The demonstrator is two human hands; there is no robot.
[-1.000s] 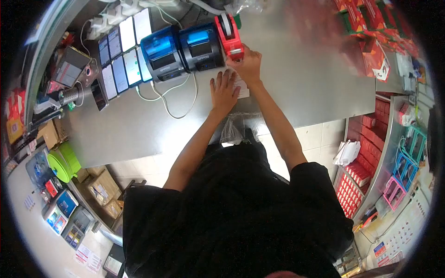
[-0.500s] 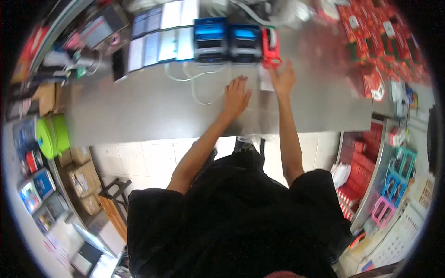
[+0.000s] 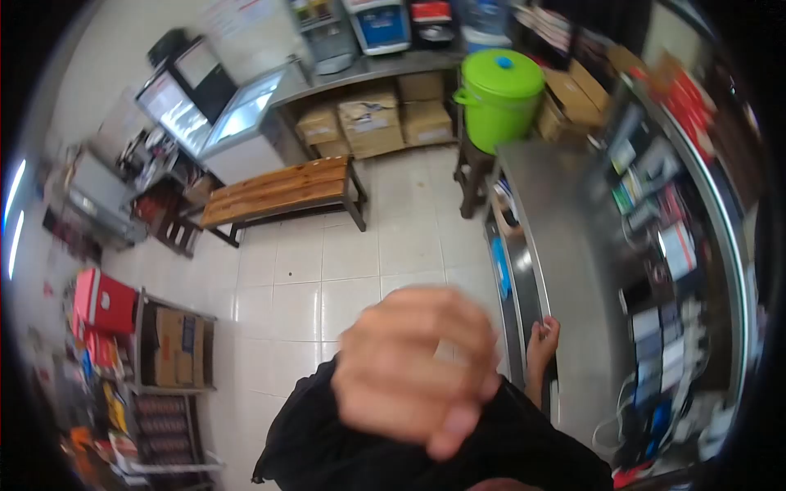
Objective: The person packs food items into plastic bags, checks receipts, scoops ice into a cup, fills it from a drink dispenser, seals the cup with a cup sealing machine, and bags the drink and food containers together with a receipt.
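My left hand (image 3: 413, 368) is raised close to the camera, large and blurred by motion. Its fingers are curled into a fist, and whatever lies inside them, if anything, is hidden. Further right, my right hand (image 3: 542, 342) is at the edge of the steel counter (image 3: 565, 237), with its fingers curled together. Anything held there is too small to make out. On the counter beyond it lie several phones (image 3: 659, 348) in rows, with white cables (image 3: 626, 393) near them.
A lidded green bucket (image 3: 499, 102) stands past the counter's far end. A wooden bench (image 3: 278, 192) sits on the tiled floor (image 3: 352, 254). Cardboard boxes (image 3: 368, 123) fill a shelf at the back. A red cooler box (image 3: 105, 301) tops a rack at left.
The view has swung left, so the counter now runs along the right side. My left hand has lifted off the counter towards the camera; my right hand has left the red device for the counter edge.
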